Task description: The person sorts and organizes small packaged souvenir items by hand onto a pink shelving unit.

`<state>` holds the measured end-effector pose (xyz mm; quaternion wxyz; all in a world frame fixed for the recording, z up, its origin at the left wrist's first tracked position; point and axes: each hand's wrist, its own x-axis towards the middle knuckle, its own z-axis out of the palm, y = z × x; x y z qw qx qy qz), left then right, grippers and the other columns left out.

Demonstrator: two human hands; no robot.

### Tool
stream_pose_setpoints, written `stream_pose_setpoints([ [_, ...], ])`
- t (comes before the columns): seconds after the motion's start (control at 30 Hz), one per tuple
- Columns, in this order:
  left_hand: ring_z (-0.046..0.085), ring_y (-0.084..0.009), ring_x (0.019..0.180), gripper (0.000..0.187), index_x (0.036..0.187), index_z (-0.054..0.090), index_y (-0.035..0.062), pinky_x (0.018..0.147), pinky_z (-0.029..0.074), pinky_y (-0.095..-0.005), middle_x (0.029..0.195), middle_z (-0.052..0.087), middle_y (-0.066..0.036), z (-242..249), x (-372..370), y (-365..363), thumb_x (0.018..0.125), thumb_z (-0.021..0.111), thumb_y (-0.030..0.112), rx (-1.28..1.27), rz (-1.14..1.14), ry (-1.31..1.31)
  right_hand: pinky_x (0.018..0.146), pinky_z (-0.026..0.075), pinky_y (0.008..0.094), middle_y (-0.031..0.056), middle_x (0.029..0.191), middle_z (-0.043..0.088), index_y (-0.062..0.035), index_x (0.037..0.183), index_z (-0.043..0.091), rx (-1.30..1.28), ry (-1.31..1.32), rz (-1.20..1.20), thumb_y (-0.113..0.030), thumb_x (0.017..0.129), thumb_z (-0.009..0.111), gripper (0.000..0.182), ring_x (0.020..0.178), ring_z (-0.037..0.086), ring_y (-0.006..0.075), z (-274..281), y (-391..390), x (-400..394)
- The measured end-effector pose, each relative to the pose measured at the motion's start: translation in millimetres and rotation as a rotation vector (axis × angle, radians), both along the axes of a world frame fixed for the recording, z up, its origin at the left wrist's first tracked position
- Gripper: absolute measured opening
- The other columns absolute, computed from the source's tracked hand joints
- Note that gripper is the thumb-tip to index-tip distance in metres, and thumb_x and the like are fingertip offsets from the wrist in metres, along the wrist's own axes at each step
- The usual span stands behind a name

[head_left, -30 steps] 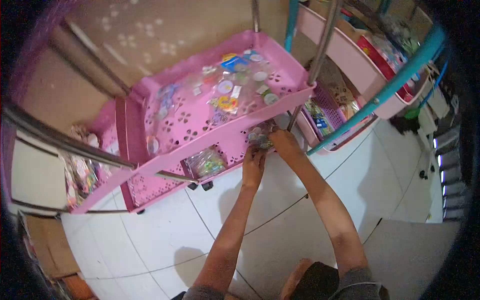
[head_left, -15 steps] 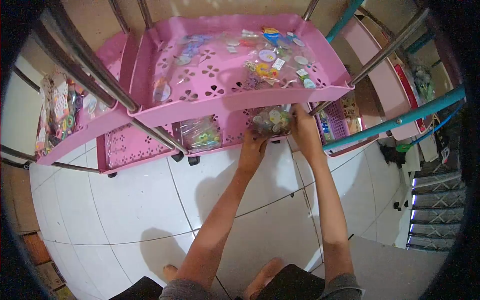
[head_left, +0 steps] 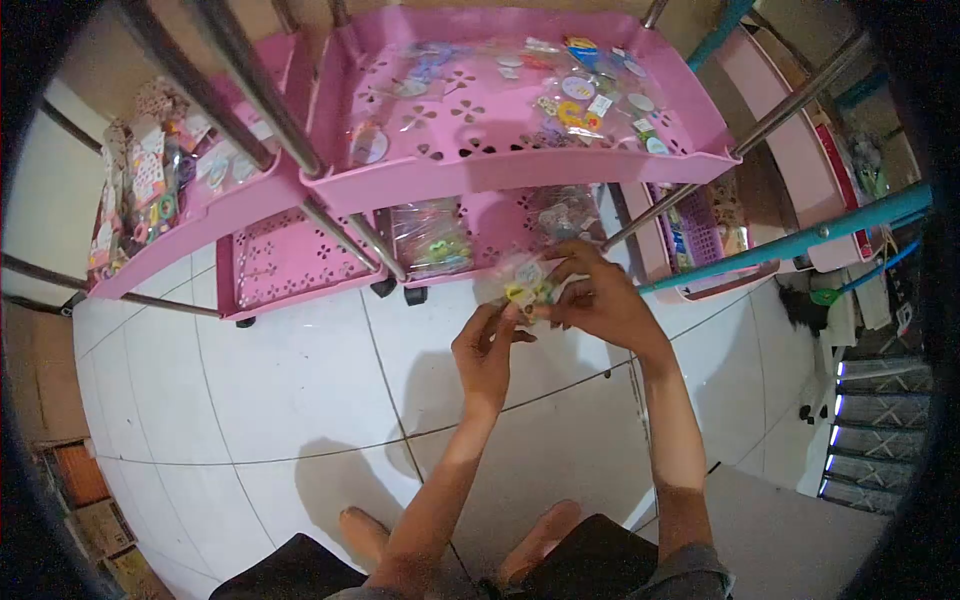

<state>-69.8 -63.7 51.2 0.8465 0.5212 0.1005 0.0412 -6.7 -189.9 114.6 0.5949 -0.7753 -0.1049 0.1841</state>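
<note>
A small clear plastic packet (head_left: 522, 280) with yellow, white and green pieces is held between both hands, just in front of the lower pink tray (head_left: 495, 215). My left hand (head_left: 487, 350) pinches its lower left side. My right hand (head_left: 605, 305) grips its right side with bent fingers. Behind my right hand, more clear packets (head_left: 562, 213) lie in the lower tray. Another clear bag (head_left: 432, 240) with green pieces lies in that tray's left part. Packets with round labels (head_left: 578, 88) are spread over the upper pink tray (head_left: 520, 165).
Metal poles (head_left: 255, 85) of the rack stand at the left, beside a side tray of packets (head_left: 155, 190). A teal bar (head_left: 790, 240) crosses the right. Black casters (head_left: 415, 295) sit under the lower tray. My feet (head_left: 365, 535) are on the white tiled floor.
Both hands have come out of the lower tray toward me, bringing the packet over the floor. The trays now appear slightly higher and farther right in view.
</note>
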Motion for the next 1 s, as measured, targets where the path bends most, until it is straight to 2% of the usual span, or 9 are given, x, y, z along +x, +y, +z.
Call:
stream_pose_setpoints([
  [0.07, 0.051, -0.0162, 0.079, 0.024, 0.097, 0.047, -0.0018, 0.058, 0.046, -0.027, 0.087, 0.052, -0.009, -13.1, -6.2, 9.4, 0.081, 0.045, 0.016, 0.071, -0.005, 0.078, 0.048, 0.045, 0.0223, 0.0066, 0.077, 0.05, 0.0019, 0.103, 0.043, -0.042, 0.047, 0.127, -0.007, 0.063, 0.066, 0.047, 0.058, 0.055, 0.0122, -29.4, 2.0, 6.1],
  [0.17, 0.05, -0.016, 0.079, 0.023, 0.101, 0.045, -0.0011, 0.061, 0.045, -0.0267, 0.092, 0.05, -0.01, -34.5, -13.7, 19.7, 0.081, 0.044, 0.012, 0.136, 0.129, 0.147, 0.049, 0.045, 0.0223, 0.0078, 0.078, 0.052, 0.003, 0.098, 0.046, -0.28, -0.232, 0.108, -0.008, 0.064, 0.065, 0.04, 0.058, 0.054, 0.0109, -52.9, 25.0, 19.9],
  [0.27, 0.048, -0.0218, 0.086, 0.032, 0.108, 0.037, -0.0022, 0.064, 0.043, -0.0285, 0.106, 0.04, -0.014, -57.8, -12.3, 35.6, 0.076, 0.042, 0.0, 0.78, 0.214, 0.095, 0.055, 0.044, 0.0248, 0.007, 0.079, 0.055, -0.0008, 0.087, 0.054, -0.255, -0.387, 0.198, -0.008, 0.06, 0.066, 0.031, 0.06, 0.054, 0.0138, -70.8, 49.5, 40.0],
  [0.4, 0.042, -0.0357, 0.093, 0.036, 0.108, 0.034, -0.0014, 0.071, 0.042, -0.0355, 0.109, 0.037, -0.018, -76.6, 10.5, 53.7, 0.072, 0.043, -0.001, 1.242, 0.18, -0.058, 0.068, 0.042, 0.0318, 0.0101, 0.078, 0.057, -0.0097, 0.08, 0.059, -0.381, -0.551, 0.347, -0.009, 0.055, 0.064, 0.026, 0.072, 0.055, 0.0226, -87.0, 67.1, 59.9],
  [0.53, 0.043, -0.0343, 0.094, 0.036, 0.106, 0.035, -0.0021, 0.07, 0.043, -0.0346, 0.109, 0.037, -0.018, -75.4, 12.7, 63.0, 0.072, 0.044, 0.0, 1.353, 0.123, -0.047, 0.074, 0.039, 0.0335, 0.0079, 0.083, 0.057, -0.0123, 0.081, 0.06, -0.345, -0.423, 0.314, -0.011, 0.055, 0.065, 0.026, 0.078, 0.052, 0.0225, -95.0, 67.0, 69.3],
  [0.6, 0.046, -0.0341, 0.09, 0.037, 0.107, 0.033, -0.0019, 0.067, 0.044, -0.0357, 0.11, 0.036, -0.019, -80.0, 13.3, 67.0, 0.073, 0.045, 0.002, 1.366, 0.145, -0.114, 0.076, 0.037, 0.0317, 0.0044, 0.081, 0.057, -0.0132, 0.083, 0.061, -0.389, -0.654, 0.261, -0.011, 0.057, 0.065, 0.027, 0.079, 0.049, 0.0192, -108.8, 69.3, 70.1],
  [0.73, 0.05, -0.0334, 0.082, 0.037, 0.107, 0.031, -0.0015, 0.062, 0.045, -0.0369, 0.111, 0.035, -0.02, -76.9, 10.1, 63.1, 0.073, 0.045, 0.003, 1.205, 0.148, -0.081, 0.08, 0.034, 0.0323, 0.0038, 0.083, 0.056, -0.0146, 0.083, 0.061, -0.397, -0.712, 0.271, -0.012, 0.058, 0.064, 0.026, 0.082, 0.048, 0.0204, -113.9, 80.5, 67.5],
  [0.8, 0.053, -0.0275, 0.073, 0.044, 0.111, 0.025, -0.0002, 0.057, 0.043, -0.0344, 0.1, 0.042, -0.02, -76.0, 11.8, 63.9, 0.074, 0.047, 0.005, 1.224, 0.169, -0.049, 0.079, 0.036, 0.0333, 0.0045, 0.086, 0.055, -0.013, 0.082, 0.061, -0.48, -0.844, 0.174, -0.011, 0.059, 0.062, 0.023, 0.082, 0.048, 0.0208, -113.9, 82.7, 61.1],
  [1.0, 0.054, -0.0351, 0.061, 0.046, 0.109, 0.023, -0.001, 0.052, 0.043, -0.0402, 0.094, 0.048, -0.02, -75.3, 23.3, 68.8, 0.071, 0.048, 0.007, 1.275, 0.057, 0.092, 0.074, 0.041, 0.0338, 0.0049, 0.085, 0.053, -0.0094, 0.08, 0.058, -0.33, -0.745, 0.033, -0.008, 0.061, 0.058, 0.019, 0.082, 0.049, 0.0225, -121.6, 75.8, 47.3],
])
